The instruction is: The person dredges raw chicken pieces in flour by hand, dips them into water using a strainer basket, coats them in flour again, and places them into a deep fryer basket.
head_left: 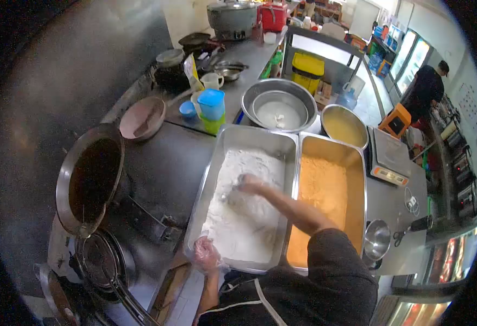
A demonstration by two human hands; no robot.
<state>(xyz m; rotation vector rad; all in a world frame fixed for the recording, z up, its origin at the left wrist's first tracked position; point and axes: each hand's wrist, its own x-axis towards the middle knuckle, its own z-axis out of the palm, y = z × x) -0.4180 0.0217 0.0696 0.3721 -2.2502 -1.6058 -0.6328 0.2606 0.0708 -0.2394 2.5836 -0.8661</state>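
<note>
My right hand reaches down into white powder that looks like flour, inside a deep metal tray. Its fingers are partly hidden and blurred against the powder, so what they hold, if anything, does not show. My left hand, in a clear plastic glove, is curled at the near left corner of that same tray, fingers closed on the rim. Right beside it, under my right forearm, a second metal tray contains orange powder.
On the left are a wok of dark liquid and a strainer. Behind the trays stand a nested metal bowl, a bowl of yellowish liquid and a blue-lidded container. A scale, steel bowl and scissors lie right. Another person stands far right.
</note>
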